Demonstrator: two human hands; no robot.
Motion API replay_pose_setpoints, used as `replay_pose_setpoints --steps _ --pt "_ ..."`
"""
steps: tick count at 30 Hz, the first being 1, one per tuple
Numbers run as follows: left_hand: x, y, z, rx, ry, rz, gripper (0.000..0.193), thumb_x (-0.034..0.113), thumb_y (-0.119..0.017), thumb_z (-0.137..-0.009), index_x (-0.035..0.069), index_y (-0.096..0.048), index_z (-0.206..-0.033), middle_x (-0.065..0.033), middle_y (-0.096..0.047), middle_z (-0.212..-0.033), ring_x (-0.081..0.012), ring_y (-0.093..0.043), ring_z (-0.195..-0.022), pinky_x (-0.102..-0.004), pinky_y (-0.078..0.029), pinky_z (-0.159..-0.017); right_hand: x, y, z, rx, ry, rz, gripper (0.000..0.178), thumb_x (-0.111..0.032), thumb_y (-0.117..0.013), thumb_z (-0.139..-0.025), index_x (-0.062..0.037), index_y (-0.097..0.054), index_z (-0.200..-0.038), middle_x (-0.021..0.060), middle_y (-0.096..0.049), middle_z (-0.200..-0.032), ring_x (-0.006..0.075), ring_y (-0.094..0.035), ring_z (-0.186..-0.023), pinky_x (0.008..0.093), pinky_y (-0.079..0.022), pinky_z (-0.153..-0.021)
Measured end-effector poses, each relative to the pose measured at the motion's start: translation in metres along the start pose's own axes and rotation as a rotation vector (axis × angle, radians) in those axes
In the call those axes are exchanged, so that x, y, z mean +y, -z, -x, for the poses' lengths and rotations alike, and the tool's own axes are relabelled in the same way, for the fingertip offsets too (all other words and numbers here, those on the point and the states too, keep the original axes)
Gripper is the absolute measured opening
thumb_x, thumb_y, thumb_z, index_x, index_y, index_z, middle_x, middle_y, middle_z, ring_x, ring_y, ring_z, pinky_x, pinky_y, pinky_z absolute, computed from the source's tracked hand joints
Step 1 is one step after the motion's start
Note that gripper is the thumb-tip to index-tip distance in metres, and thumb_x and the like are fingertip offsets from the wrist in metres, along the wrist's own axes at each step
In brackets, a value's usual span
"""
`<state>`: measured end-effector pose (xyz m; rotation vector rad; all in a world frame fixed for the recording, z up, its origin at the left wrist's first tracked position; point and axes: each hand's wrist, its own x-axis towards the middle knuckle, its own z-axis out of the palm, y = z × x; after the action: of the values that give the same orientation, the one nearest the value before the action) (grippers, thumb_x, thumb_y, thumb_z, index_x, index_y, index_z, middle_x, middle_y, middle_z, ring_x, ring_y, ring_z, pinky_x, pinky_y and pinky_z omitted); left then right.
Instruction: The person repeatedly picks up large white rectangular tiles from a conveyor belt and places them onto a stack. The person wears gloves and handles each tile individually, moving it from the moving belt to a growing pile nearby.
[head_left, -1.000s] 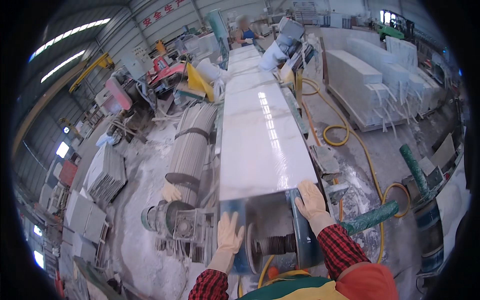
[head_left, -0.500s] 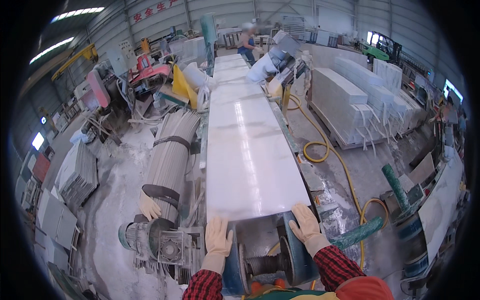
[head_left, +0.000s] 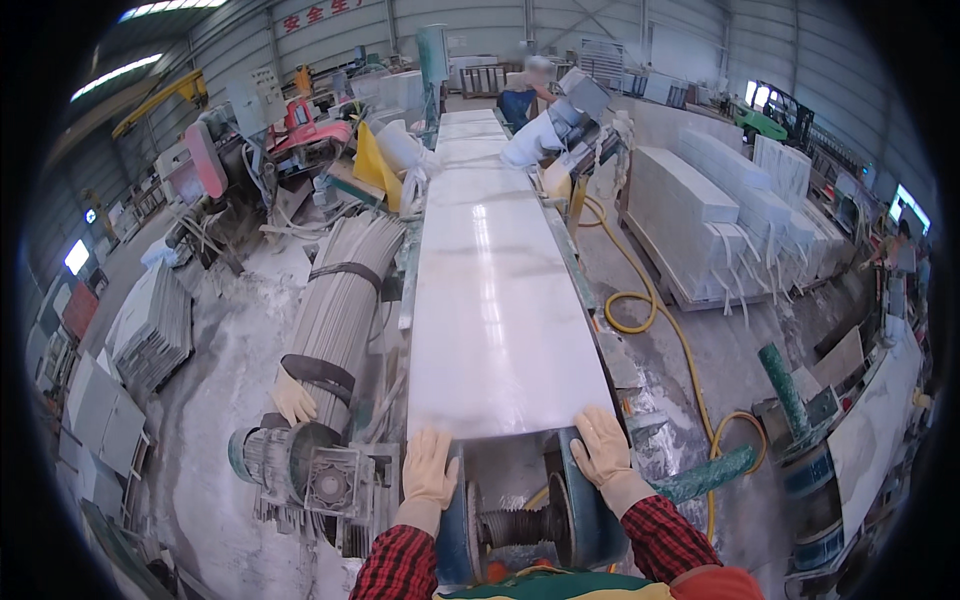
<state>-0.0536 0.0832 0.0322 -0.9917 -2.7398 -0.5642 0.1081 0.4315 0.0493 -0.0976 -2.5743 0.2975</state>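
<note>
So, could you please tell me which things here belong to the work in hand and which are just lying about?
In hand: long white polished stone slab, gloved left hand and right hand on its near edge.

Lying about: yellow hose, strapped grey slab bundle, stacked white blocks.

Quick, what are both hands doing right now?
Left hand: open, gloved, flat on the near edge of the long white stone slab.
Right hand: open, gloved, on the same edge.

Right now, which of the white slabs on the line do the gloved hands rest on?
The nearest slab: left hand and right hand sit on its near edge. The other slabs lie farther up the line, untouched.
</note>
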Motion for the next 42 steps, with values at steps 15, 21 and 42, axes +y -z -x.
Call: replay_pose_setpoints --steps 15,21,42 --pt "0.001 -0.005 0.013 0.045 -0.002 -0.051 0.065 0.029 -0.075 -0.096 0.012 -0.055 -0.155 -0.0225 -0.05 -0.16 -0.0469 -0.045 -0.15 -0.0548 -0.035 -0.128 0.019 -0.029 -0.003 -0.077 -0.093 0.027 0.058 -0.032 -0.069 -0.099 -0.0012 -0.059 -0.147 0.0269 -0.058 -0.153 0.0459 -0.052 -0.145 0.0557 -0.035 -0.128" --pt "0.006 -0.001 0.013 0.019 -0.008 -0.039 0.066 0.028 -0.076 -0.094 0.013 -0.055 -0.154 -0.0217 -0.05 -0.16 -0.0458 -0.045 -0.149 -0.0534 -0.036 -0.127 0.018 -0.023 0.0 -0.086 -0.099 0.021 0.056 -0.029 -0.068 -0.099 -0.0002 -0.059 -0.146 0.0271 -0.058 -0.152 0.0467 -0.051 -0.144 0.0554 -0.035 -0.128" --pt "0.012 0.008 0.025 0.069 -0.028 -0.034 0.065 0.024 -0.078 -0.091 0.011 -0.057 -0.15 -0.0211 -0.052 -0.155 -0.0469 -0.046 -0.146 -0.0524 -0.039 -0.125 0.012 -0.022 0.01 0.005 -0.065 0.017 0.052 -0.027 -0.068 -0.097 -0.0013 -0.061 -0.142 0.0263 -0.061 -0.145 0.0462 -0.055 -0.139 0.0558 -0.039 -0.125"
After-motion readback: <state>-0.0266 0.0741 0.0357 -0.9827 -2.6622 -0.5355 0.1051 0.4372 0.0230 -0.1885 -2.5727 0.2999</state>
